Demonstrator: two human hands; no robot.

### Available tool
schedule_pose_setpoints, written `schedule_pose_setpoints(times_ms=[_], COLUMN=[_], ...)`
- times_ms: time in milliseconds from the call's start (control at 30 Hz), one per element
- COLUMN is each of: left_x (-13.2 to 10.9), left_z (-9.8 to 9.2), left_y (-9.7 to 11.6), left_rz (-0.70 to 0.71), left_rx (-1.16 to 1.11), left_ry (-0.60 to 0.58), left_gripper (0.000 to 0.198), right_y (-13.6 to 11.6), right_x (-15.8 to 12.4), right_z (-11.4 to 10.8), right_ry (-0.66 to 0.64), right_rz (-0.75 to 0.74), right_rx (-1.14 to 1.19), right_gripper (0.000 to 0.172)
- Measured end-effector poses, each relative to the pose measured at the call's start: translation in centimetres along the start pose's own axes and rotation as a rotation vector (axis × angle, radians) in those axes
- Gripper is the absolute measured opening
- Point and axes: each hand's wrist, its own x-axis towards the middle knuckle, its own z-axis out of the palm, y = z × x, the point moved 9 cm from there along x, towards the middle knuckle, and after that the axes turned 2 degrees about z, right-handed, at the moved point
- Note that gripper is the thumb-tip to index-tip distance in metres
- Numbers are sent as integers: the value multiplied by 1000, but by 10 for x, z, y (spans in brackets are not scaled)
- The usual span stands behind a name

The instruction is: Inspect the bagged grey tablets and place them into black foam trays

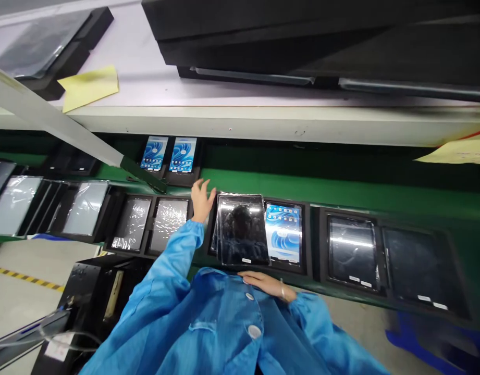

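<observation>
My left hand (200,200) reaches over the green bench with fingers apart, holding nothing. It is just below a dark foam tray (181,179) bearing two lit tablets, one of them a tablet with a blue swirl screen (183,155). Right of that hand, a dark-screened tablet in clear film (243,229) lies slightly askew on the tray in front of me. Beside it in the same tray is a lit tablet (283,233). My right hand (265,284) lies flat against my blue coat, fingers stretched out near the tray's front edge, with nothing visible in it.
On the left are a foam tray with two film-covered tablets (130,224) and more stacked trays. Another tray with dark tablets (353,250) stands right. A white shelf (240,121) overhangs the bench, with a slanted post (68,122) at left. Black equipment (87,291) stands below left.
</observation>
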Motion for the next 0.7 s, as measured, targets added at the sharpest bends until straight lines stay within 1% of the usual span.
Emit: schedule_pose_setpoints(times_ms=[33, 67, 100, 167, 200, 233, 267, 300, 333, 367, 433, 500, 567, 633, 700], left_x=[-22, -46, -69, -111, -127, -139, -148, -153, -155, -154, -151, -150, -151, -153, -153], left_z=[-4, -1, 8, 35, 49, 61, 71, 78, 81, 81, 75, 66, 58, 55, 58], left_y=[-9, -16, -22, -28, -29, -29, -30, -30, -31, -32, -34, -31, -24, -15, -8], left_rz=[-38, -72, -105, -162, -189, -216, -242, -265, -284, -297, -302, -285, -253, -214, -185], left_rx=[0, -5, -15, -39, -46, -52, -58, -65, -75, -88, -128, -179, -234, -288, -338], left_ry=[47, 60, 54, 28, 23, 27, 37, 53, 72, 92, 127, 157, 180, 191, 185], left_gripper=[45, 43, 40, 43, 49, 55, 60, 62, 61, 57, 48, 42, 39, 39, 38], right_y=[-2, -5, -9, -21, -29, -37, -45, -52, -58, -62, -66, -65, -63, -62, -61], right_x=[-10, -20, -27, -37, -36, -31, -21, -9, 4, 16, 31, 34, 32, 28, 26], right_z=[-17, -36, -56, -93, -105, -112, -114, -112, -109, -105, -100, -99, -102, -106, -109], right_ry=[80, 184, 308, 580, 698, 785, 837, 864, 880, 894, 931, 964, 972, 968, 960], right_rz=[-29, -59, -90, -160, -198, -238, -278, -313, -341, -361, -384, -392, -398, -403, -406], right_rx=[-43, -80, -112, -168, -195, -222, -248, -269, -287, -300, -318, -328, -333, -334, -333], right_gripper=[57, 61, 67, 77, 83, 90, 98, 103, 102, 97, 78, 58, 46, 42, 40])
